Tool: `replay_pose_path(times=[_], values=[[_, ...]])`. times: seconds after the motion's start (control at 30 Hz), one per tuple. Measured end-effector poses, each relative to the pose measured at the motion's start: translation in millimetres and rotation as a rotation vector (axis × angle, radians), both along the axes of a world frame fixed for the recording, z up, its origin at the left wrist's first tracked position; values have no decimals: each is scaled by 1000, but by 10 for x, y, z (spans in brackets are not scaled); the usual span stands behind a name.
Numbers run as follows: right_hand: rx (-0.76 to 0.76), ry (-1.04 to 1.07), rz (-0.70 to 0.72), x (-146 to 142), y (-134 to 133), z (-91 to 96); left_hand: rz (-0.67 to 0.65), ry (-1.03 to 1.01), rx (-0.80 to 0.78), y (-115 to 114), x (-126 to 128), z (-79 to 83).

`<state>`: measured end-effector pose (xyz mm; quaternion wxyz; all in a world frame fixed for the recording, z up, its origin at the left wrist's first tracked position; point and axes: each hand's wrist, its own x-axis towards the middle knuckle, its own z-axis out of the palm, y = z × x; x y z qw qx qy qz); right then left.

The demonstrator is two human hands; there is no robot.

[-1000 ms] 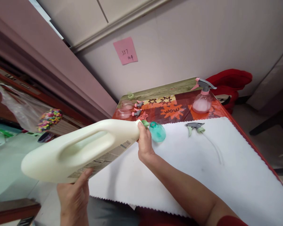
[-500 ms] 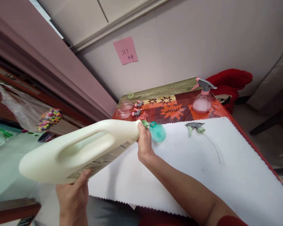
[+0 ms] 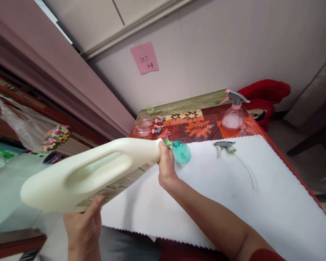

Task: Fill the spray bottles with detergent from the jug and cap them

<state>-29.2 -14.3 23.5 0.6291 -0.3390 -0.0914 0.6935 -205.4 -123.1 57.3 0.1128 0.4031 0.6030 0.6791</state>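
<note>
A large cream-coloured jug (image 3: 57, 177) with a moulded handle lies tilted across both hands, its spout pointing right. My left hand (image 3: 84, 224) grips its underside near the base. Closed round the neck is my right hand (image 3: 167, 165), just behind a green spout (image 3: 167, 143). That spout sits beside the open mouth of a small teal bottle (image 3: 182, 154), which stands on the white mat (image 3: 206, 195). Whether liquid is flowing I cannot tell. To the right, a grey and green trigger sprayer head (image 3: 225, 146) with a long tube rests on the mat.
Toward the back right stands a spray bottle (image 3: 233, 117) with pinkish liquid. Two clear spray bottles (image 3: 142, 130) lie at the back left, near a small green cap (image 3: 150, 109). A red plush toy (image 3: 266, 94) is beyond the table; a plastic bag (image 3: 21, 119) hangs left.
Almost nothing differs. The jug's base end has shifted very slightly left with my left hand; the right hand and the teal bottle stay in place.
</note>
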Motion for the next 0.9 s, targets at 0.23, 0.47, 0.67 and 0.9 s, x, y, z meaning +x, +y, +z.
replay_pose_path(times=[0.23,0.47,0.67,0.9], values=[[1,10,7,7,1,9,-10,-20,0,-11,-14,1],[-3,15,14,19,1,25,-19,-22,19,-14,-31,-14],[-14,8,26,17,5,30,1,-31,25,-10,-8,-4],[-15,14,20,17,2,33,6,6,-18,-15,-6,15]])
